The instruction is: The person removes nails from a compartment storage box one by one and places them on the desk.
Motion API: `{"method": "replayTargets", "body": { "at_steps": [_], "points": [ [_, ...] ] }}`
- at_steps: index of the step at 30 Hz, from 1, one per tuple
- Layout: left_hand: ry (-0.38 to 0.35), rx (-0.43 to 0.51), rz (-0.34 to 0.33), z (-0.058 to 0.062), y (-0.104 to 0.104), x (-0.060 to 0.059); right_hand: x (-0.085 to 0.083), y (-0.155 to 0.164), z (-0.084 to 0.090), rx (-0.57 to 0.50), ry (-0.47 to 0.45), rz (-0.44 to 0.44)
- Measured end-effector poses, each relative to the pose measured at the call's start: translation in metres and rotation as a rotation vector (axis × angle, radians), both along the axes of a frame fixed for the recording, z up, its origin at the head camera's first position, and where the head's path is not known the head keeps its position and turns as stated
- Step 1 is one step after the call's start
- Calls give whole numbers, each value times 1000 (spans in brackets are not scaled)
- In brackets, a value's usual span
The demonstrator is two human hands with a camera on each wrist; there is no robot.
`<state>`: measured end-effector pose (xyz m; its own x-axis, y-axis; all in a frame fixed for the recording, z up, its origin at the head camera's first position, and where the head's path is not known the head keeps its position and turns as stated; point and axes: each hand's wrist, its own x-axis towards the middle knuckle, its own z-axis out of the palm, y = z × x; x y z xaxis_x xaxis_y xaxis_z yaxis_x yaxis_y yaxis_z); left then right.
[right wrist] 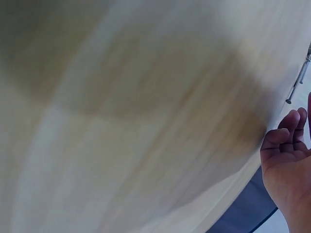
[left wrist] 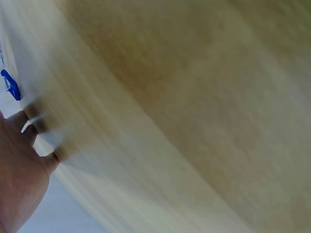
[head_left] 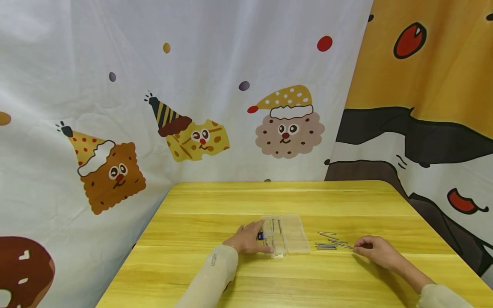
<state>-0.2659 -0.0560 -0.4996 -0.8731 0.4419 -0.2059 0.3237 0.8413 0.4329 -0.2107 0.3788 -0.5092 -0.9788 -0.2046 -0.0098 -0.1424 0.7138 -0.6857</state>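
Observation:
A clear plastic compartment box [head_left: 283,246] lies on the table with its lid [head_left: 295,233] folded out to the right. Several long nails [head_left: 280,226] rest in its compartments. My left hand [head_left: 248,238] is at the box's left side, fingers near the back corner and straight thumb touching the front part. Beside it shows a small blue piece [head_left: 260,235], also the blue piece [left wrist: 10,85] in the left wrist view. To the right of the lid lie several loose metal nails [head_left: 326,246]. My right hand [head_left: 379,251] pinches the end of one nail [head_left: 345,246].
The yellow wood-grain table [head_left: 231,201] carries the box and nails. Behind and beside it hangs a cloth [head_left: 215,77] printed with cartoon biscuits and cheese. In the right wrist view a nail [right wrist: 294,90] with a flat head lies near the fingers.

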Motion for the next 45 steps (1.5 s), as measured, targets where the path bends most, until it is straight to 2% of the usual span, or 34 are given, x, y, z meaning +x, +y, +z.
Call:
{"method": "replayTargets", "body": {
  "at_steps": [7,17,27,33,37,45],
  "points": [
    [4,-3,0,2,0,1,-3,-8,11,-24,18,-17],
    [10,-2,0,1,1,2,-12,-33,31,-85,33,3],
    [2,-10,4,-1,1,1,-20,-64,39,-125,94,-24],
    [-4,12,-1,-3,-1,1,-27,-84,41,-196,103,-53],
    [-13,22,-5,-4,-2,0,-30,-101,44,-223,120,-84],
    [-49,48,-3,-1,-5,1,-37,-141,48,-292,146,-220]
  ]
}}
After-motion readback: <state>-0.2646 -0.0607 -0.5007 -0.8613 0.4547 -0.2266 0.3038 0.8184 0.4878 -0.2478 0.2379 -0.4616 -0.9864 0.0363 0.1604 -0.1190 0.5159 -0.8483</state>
